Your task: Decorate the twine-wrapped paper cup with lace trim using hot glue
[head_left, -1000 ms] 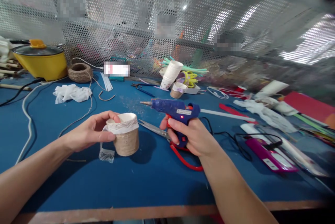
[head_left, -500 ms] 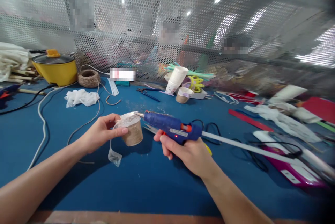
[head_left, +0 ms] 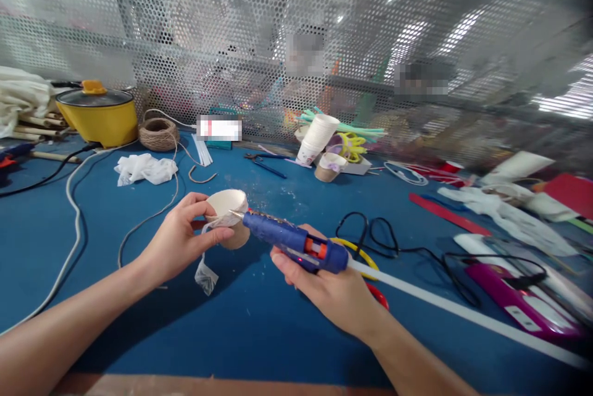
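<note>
My left hand point(head_left: 188, 232) grips a paper cup point(head_left: 237, 236) wrapped in brown twine, its white mouth tilted up. A strip of white lace point(head_left: 207, 277) runs along the upper side of the cup and dangles below my fingers. In my right hand point(head_left: 319, 278) is a blue hot glue gun point(head_left: 291, 238) with a long white glue stick point(head_left: 417, 291) out of its back. The metal nozzle touches or nearly touches the lace near the rim; which one I cannot tell. A small red light glows on the gun.
A ball of twine point(head_left: 158, 134), a yellow pot point(head_left: 99, 118) and crumpled white lace point(head_left: 145, 168) lie at the left. Pliers point(head_left: 266, 164), stacked paper cups point(head_left: 319, 138) and a decorated cup point(head_left: 330, 167) are farther back. Black cable point(head_left: 384, 238) and a purple power strip point(head_left: 523, 303) lie right.
The cup has turned in my left hand, so its open mouth now shows. The glue gun has shifted slightly left and down, its nozzle now at the lace on the near side.
</note>
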Demonstrator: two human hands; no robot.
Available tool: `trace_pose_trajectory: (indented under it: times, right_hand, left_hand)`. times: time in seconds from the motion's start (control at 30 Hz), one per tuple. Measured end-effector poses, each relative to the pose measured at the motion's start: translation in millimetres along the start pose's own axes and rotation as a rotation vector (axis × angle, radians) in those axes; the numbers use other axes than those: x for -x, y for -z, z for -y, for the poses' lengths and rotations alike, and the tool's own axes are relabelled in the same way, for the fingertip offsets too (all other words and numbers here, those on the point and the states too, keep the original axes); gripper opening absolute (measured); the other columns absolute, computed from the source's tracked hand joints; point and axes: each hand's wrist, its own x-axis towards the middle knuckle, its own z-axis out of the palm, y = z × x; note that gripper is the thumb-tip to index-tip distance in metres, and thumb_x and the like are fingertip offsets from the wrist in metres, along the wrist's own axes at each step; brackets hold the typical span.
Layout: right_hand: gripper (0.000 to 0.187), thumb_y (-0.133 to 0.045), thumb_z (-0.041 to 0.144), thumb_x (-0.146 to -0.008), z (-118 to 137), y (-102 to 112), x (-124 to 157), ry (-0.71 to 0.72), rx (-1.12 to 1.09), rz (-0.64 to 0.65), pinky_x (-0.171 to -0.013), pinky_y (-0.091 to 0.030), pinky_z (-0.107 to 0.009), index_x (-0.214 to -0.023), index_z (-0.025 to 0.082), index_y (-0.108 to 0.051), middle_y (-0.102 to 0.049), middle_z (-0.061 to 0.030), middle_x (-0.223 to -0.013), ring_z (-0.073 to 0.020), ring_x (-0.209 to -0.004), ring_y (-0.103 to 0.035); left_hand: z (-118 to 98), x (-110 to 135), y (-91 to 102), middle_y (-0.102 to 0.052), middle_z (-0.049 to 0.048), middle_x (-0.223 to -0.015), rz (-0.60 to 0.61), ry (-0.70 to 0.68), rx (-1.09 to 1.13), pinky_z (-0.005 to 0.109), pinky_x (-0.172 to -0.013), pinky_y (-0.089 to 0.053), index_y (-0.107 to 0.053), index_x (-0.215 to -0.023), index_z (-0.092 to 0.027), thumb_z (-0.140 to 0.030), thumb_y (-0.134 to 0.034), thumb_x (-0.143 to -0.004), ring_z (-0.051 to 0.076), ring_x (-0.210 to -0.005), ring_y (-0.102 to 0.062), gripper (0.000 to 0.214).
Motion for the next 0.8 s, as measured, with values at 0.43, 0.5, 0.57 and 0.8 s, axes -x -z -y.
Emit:
trace_pose_trajectory:
  times: [0.43, 0.5, 0.57, 0.8]
  right_hand:
    - [0.020, -0.056, 0.040, -0.085, -3.3, 2.8, 1.0, 0.008, 0.010, -0.009, -0.052, -0.051, -0.023, -0.082, 0.020, -0.057, -0.062, -0.0005, -0.068, -0.0121, -0.054, -0.058]
    - [0.020, -0.056, 0.041, -0.084, -3.1, 2.3, 0.9, -0.028, 0.016, -0.024, -0.049, -0.050, -0.023, -0.083, 0.021, -0.057, -0.063, -0.0006, -0.068, -0.0121, -0.053, -0.058]
    - [0.021, -0.056, 0.042, -0.084, -4.9, 2.7, 0.7, -0.041, 0.023, -0.050, -0.046, -0.049, -0.022, -0.083, 0.020, -0.057, -0.063, -0.0011, -0.068, -0.0121, -0.051, -0.058]
    - [0.028, -0.054, 0.045, -0.084, -6.5, 6.2, 1.7, -0.040, -0.058, -0.019, -0.042, -0.049, -0.022, -0.077, 0.018, -0.059, -0.058, 0.0012, -0.055, -0.0110, -0.044, -0.056]
  left_hand:
    - [0.5, 1.1, -0.5, -0.050, 0.0039, -0.091, 0.021, 0.043, 0.033, 0.026, -0.063, -0.048, -0.057, -0.067, -0.016, -0.040, -0.068, -0.071, 0.016, -0.079, -0.053, 0.026]
    - [-0.2, 1.1, -1.1, -0.050, 0.0035, -0.090, 0.024, 0.051, 0.041, 0.026, -0.062, -0.048, -0.057, -0.066, -0.016, -0.040, -0.068, -0.070, 0.015, -0.077, -0.053, 0.026]
    - [-0.9, 0.7, -1.5, -0.050, 0.0028, -0.088, 0.034, 0.065, 0.068, 0.025, -0.061, -0.048, -0.056, -0.065, -0.016, -0.038, -0.068, -0.069, 0.014, -0.075, -0.053, 0.025]
    - [0.4, -1.5, 0.6, -0.059, 0.0028, -0.079, 0.109, 0.156, 0.139, 0.030, -0.068, -0.046, -0.054, -0.066, -0.017, -0.042, -0.069, -0.067, 0.017, -0.074, -0.055, 0.029]
